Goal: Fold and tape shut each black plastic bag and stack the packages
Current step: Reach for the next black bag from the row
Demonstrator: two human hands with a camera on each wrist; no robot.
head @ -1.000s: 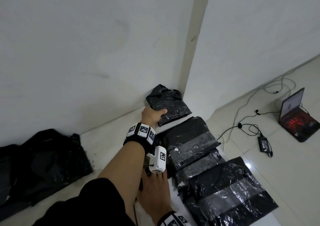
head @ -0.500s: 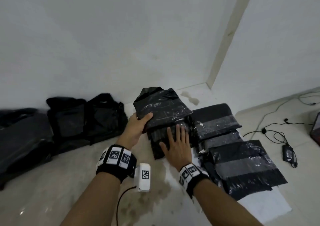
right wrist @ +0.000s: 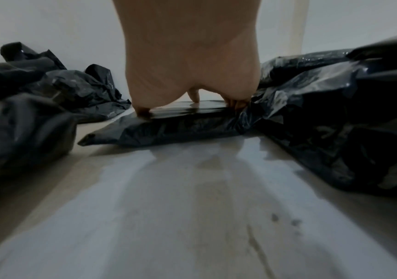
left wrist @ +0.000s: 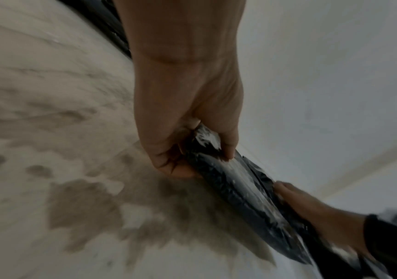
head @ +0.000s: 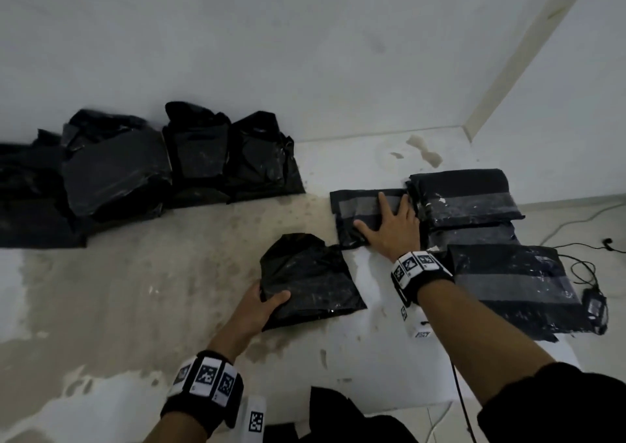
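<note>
Head view: one folded black bag (head: 310, 280), crinkled glossy plastic, roughly pentagonal, lies on the stained floor (head: 135, 293) in front of me; my left hand (head: 259, 308) grips its near-left corner, thumb over the top; my right hand (head: 389, 230) lies flat, fingers spread, on one taped package (head: 359, 212) banded with grey tape; three more taped packages (head: 474, 198) overlap in a row to its right; against the wall at left, about four untaped bags (head: 189, 158) in a slumped heap, the count unsure where they merge; one charger and cable (head: 592, 303) at far right; half a second ago my left hand held this bag up over the package beneath my right hand, and now it is down on the floor nearer me. Left wrist view: my left hand (left wrist: 185, 132) curls round the bag's (left wrist: 235, 181) edge, thumb on one face and fingers on the other; surface streaked with pale dust. Right wrist view: my right hand (right wrist: 190, 75) presses straight-fingered on the flat, smooth-topped package (right wrist: 181, 124); rumpled bags (right wrist: 49, 90) either side.
</note>
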